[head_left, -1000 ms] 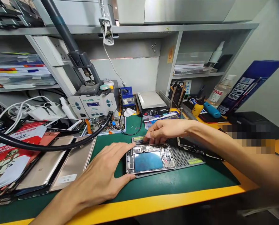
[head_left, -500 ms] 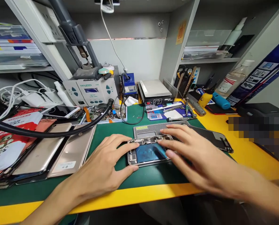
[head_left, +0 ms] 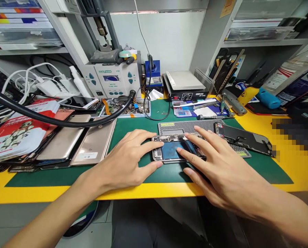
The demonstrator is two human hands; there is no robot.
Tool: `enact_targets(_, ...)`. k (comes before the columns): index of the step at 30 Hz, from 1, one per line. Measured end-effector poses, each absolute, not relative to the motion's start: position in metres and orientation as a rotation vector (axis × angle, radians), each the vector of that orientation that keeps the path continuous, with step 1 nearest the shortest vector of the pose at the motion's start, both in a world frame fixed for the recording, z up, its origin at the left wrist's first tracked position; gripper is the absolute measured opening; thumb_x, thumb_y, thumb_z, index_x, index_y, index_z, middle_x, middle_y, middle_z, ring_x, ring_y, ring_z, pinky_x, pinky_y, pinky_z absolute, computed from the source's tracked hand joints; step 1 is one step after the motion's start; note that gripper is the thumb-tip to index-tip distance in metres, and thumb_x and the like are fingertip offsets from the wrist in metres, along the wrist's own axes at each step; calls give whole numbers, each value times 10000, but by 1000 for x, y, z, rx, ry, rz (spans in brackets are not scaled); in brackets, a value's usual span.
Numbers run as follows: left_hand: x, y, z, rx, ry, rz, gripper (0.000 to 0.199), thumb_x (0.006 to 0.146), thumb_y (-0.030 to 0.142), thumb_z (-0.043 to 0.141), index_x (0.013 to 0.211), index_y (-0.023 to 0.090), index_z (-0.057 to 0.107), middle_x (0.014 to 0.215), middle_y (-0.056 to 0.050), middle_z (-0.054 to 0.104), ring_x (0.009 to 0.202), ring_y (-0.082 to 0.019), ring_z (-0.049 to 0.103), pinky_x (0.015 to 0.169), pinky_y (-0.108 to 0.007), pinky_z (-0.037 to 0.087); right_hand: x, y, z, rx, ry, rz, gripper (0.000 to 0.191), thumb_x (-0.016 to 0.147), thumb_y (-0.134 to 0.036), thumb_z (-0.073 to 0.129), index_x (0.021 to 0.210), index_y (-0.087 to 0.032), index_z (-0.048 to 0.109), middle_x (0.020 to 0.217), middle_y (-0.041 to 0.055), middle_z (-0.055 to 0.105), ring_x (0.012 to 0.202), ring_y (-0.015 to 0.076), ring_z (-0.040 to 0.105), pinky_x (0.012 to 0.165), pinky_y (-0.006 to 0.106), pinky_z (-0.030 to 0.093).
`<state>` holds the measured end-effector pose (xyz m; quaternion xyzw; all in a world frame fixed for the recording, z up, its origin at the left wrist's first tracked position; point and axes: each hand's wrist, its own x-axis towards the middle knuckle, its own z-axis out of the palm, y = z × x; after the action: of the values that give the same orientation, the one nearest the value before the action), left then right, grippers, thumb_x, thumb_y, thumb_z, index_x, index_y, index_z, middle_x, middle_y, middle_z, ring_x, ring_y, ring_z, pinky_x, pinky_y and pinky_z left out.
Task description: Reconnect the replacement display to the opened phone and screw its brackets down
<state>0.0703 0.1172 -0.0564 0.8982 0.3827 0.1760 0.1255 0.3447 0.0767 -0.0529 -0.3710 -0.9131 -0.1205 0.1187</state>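
The left hand (head_left: pixel 129 156) held the uncovered phone (head_left: pixel 169 151) between thumb and fingers; the right hand (head_left: pixel 219 170), spread wide, lay over its other end. Pressing there could have damaged bare parts (head_left: pixel 173 138) inside.

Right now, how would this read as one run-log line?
left grip: holding left end of opened phone | right grip: open over phone | dark panel: right of phone, partly on perforated mat

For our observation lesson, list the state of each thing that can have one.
Phone: opened, insides exposed
Black panel: lying apart from phone
Parts tray: uncovered, holding parts
Gold backs: facing up
Grey station: power unclear
Left hand: around phone's end
Right hand: spread over phone
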Motion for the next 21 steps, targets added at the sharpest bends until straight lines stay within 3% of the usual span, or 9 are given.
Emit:
enact_targets(11, 68, 118, -57, 2619, 1067, 530, 429, 953, 354, 616, 1364, 234, 636, 1416, -122, 572, 1343, -298, 488, 1144, -504, 421, 325, 79, -48, -1062, -2716, -359, 421, 987, -294, 534, 1367, -153, 646, 1462, 258, 563, 1451, 487, 406, 1105, 697, 424)
enact_targets(21, 68, 117, -54, 2629, 1098, 480, 508, 957, 342, 597, 1445, 205, 551, 1437, -96, 559, 1349, -254, 484, 1167, -437, 397, 332, 80, -42, -1096, -2793, -362, 424, 1007, -278, 486, 1380, -137, 631, 1476, 235, 552, 1455, 447, 408, 1146, 686, 396)
